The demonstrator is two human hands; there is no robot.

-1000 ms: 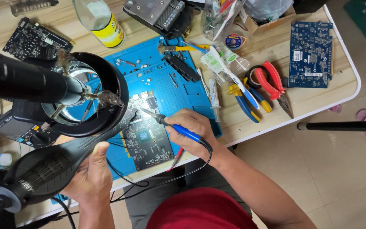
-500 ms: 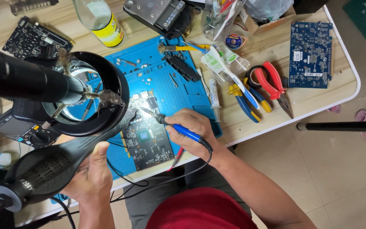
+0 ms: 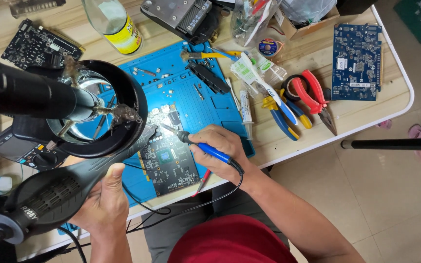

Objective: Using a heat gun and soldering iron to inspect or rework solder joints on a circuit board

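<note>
My right hand (image 3: 219, 151) grips a blue-handled soldering iron (image 3: 205, 147); its metal tip rests over the upper edge of a dark circuit board (image 3: 169, 163). The board lies on a blue work mat (image 3: 205, 104). My left hand (image 3: 104, 200) is wrapped around the handle of a black hot-air gun (image 3: 69, 187), whose nozzle points toward the board's left side. A round magnifier lamp (image 3: 98, 109) on a black arm hangs above the mat's left part and hides some of it.
Red and blue-yellow pliers (image 3: 298, 100), a syringe (image 3: 244, 107), a blue circuit board (image 3: 356, 61) at right, a bottle with a yellow label (image 3: 118, 24), a black board (image 3: 40, 46) and a multimeter (image 3: 23, 151) at left. The table's edge (image 3: 317, 146) runs close to my body.
</note>
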